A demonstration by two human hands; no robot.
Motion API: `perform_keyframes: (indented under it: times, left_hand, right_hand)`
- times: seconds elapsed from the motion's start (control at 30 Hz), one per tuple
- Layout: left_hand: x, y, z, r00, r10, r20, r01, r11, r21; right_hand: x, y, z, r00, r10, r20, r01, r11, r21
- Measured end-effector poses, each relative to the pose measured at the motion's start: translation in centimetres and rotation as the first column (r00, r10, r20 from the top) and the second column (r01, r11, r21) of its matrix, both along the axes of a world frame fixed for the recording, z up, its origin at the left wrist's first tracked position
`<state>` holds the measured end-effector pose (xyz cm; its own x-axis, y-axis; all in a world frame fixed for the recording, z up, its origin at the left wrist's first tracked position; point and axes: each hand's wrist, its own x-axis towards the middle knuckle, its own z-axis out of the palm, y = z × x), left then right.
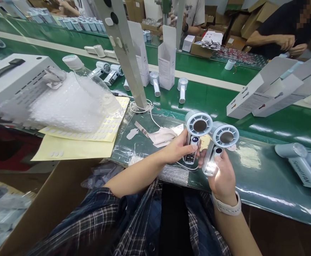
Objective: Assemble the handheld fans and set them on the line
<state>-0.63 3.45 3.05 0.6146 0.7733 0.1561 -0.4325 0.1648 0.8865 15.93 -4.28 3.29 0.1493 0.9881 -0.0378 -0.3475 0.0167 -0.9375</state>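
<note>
Two light-blue handheld fans are held side by side above the table's front edge. My left hand (180,148) is closed round the handle of the left fan (199,123), its thumb on the front below a small lit display. The right fan (225,136) is in my right hand (222,174), with the thumb along its clear, shiny handle. Both fan heads face up toward me and nearly touch. Beneath them lie a white cable and a crumpled white cloth (163,137).
A metal post (126,53) rises left of centre. Bubble wrap (67,103) and yellow sticker sheets (78,146) lie at left. Open white boxes (247,101) and more fans (182,90) stand on the green belt (209,101). Stacked fans (305,170) lie at right. People work across the belt.
</note>
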Motion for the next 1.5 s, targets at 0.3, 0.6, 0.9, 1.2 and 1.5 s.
perform_keyframes:
  times: [0.3, 0.6, 0.9, 1.2, 1.5]
  left_hand:
    - [0.4, -0.4, 0.0, 0.999, 0.026, -0.034, -0.028, 0.998, -0.055]
    - [0.6, 0.3, 0.3, 0.961, 0.217, -0.170, -0.251, 0.944, -0.214]
    - [0.5, 0.5, 0.2, 0.925, 0.231, -0.300, -0.297, 0.935, -0.196]
    - [-1.4, -2.0, 3.2, 0.938, 0.151, -0.312, -0.140, 0.988, 0.058]
    - [-2.8, -3.1, 6.1, 0.989, -0.031, -0.143, 0.009, 0.988, -0.153]
  right_hand:
    - [0.3, 1.1, 0.8, 0.997, -0.079, 0.012, 0.079, 0.997, -0.002]
    - [2.2, 2.1, 1.0, 0.999, -0.027, -0.043, 0.024, 0.997, -0.077]
    - [2.8, 2.3, 1.2, 0.969, 0.106, -0.225, -0.137, 0.983, -0.126]
    - [2.9, 0.5, 1.1, 0.988, 0.043, -0.151, -0.067, 0.986, -0.156]
    - [2.6, -0.4, 3.5, 0.996, -0.050, -0.074, 0.043, 0.994, -0.100]
